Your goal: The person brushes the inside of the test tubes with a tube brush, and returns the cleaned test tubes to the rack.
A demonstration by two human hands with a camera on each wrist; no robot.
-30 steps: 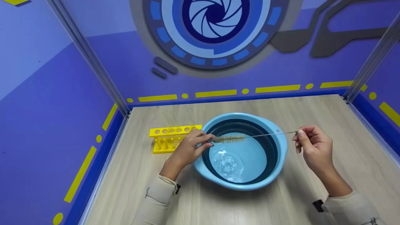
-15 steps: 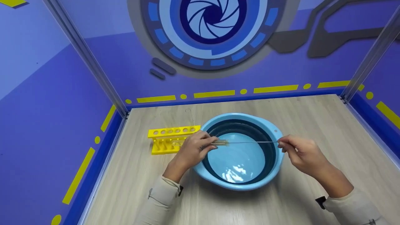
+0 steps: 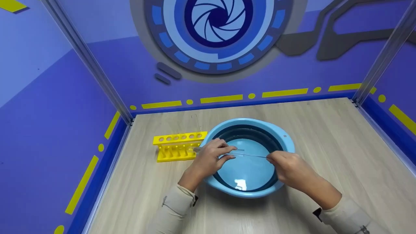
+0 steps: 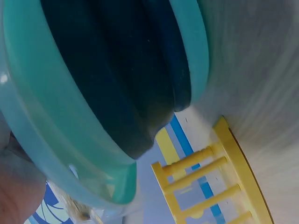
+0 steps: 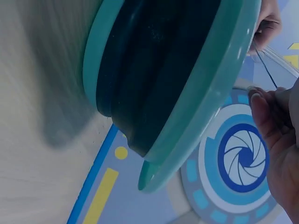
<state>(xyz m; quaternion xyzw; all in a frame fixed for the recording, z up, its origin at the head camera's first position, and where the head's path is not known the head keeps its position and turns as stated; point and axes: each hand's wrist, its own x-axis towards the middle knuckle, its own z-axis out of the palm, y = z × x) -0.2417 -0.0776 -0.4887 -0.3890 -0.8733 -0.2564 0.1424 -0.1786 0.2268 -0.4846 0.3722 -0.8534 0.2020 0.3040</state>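
Gripping the clear tube [image 3: 197, 149] over the basin [image 3: 277, 131] is the left hand [image 3: 212, 160]; the right hand [image 3: 292, 170] pinches the brush's wire [image 3: 250, 155] (bristles [image 4: 75, 207] inside!), and too hard a shove could crack the tube.

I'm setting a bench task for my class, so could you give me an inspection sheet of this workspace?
Surface: wood-grain table
Job's things: clear tube with brush bristles apparently inside, wire extending over the blue basin; yellow rack left of the basin
Clutter: nothing seen
Hands: left hand holds the tube; right hand pinches the wire
Cables: nothing seen
Surroundings: blue-purple patterned walls, metal corner posts
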